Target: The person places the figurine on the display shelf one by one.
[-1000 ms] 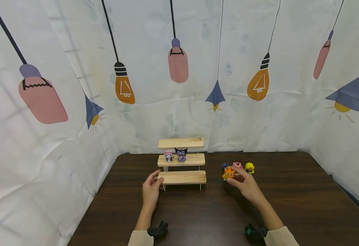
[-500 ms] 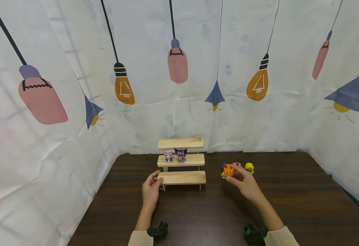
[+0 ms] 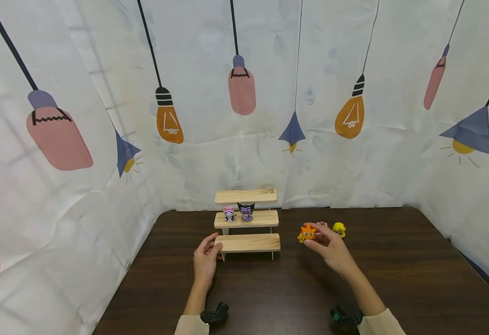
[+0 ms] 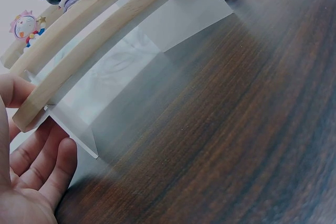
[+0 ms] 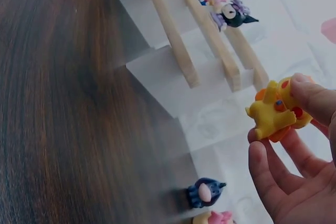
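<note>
My right hand (image 3: 334, 251) pinches a small yellow-and-orange figurine (image 3: 307, 233) between thumb and fingers, above the right part of the table. In the right wrist view the figurine (image 5: 272, 118) shows a yellow body with red cheek spots. My left hand (image 3: 205, 258) grips the left end of the lowest board of a three-tier wooden display stand (image 3: 248, 243). In the left wrist view, fingers lie above and below that board (image 4: 105, 45), close to its clear side support. Two figurines stand on the middle tier: a pink-and-purple one (image 3: 229, 214) and a black-eared purple one (image 3: 246, 212).
Beyond my right hand stand a yellow figurine (image 3: 339, 228) and a pink one (image 3: 321, 224), partly hidden. A dark blue figurine (image 5: 203, 192) shows in the right wrist view. A printed cloth (image 3: 261, 163) rises behind the dark wooden table (image 3: 269, 298).
My right hand has moved slightly left with the yellow-and-orange figurine, away from the other figurines. My left hand has kept its grip on the stand.
</note>
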Motion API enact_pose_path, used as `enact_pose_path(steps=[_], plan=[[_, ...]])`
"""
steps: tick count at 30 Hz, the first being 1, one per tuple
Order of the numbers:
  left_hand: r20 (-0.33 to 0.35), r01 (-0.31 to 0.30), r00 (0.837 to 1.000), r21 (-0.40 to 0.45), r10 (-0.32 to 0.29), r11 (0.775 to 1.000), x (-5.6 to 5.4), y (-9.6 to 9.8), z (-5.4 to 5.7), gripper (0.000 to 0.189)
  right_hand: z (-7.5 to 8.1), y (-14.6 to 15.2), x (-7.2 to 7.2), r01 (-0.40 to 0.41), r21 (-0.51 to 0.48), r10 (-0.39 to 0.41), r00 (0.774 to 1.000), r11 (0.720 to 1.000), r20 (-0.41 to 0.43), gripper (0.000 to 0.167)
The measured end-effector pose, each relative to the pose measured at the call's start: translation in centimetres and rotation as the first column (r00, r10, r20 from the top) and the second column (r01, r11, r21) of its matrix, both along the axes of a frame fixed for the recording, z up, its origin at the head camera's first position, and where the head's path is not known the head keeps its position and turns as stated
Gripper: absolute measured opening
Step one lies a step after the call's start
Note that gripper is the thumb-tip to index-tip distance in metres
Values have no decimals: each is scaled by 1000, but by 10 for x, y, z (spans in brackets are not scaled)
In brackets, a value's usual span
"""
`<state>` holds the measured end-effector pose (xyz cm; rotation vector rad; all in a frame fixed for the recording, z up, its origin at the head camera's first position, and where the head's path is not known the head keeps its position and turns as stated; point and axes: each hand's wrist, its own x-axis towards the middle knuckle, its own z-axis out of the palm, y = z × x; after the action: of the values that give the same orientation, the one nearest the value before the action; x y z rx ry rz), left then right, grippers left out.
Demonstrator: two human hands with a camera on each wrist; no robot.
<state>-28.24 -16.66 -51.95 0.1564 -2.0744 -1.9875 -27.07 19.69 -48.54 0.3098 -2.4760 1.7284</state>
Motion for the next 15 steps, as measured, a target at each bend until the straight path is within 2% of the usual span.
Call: enact_pose_path(steps=[10, 13, 15], plan=[[3, 2, 1000, 4, -2, 1000, 2, 1, 1, 38, 4, -16, -9, -96, -28, 92, 990, 995, -110, 52], [2, -1, 1000, 1, 1, 1000, 1, 0, 0, 38, 10, -23, -14, -114, -1, 113, 984, 993, -137, 53], [3, -4, 1000, 3, 4, 1000, -4, -1, -6, 37, 17, -28, -19, -112, 16, 113, 983, 994, -146, 53]])
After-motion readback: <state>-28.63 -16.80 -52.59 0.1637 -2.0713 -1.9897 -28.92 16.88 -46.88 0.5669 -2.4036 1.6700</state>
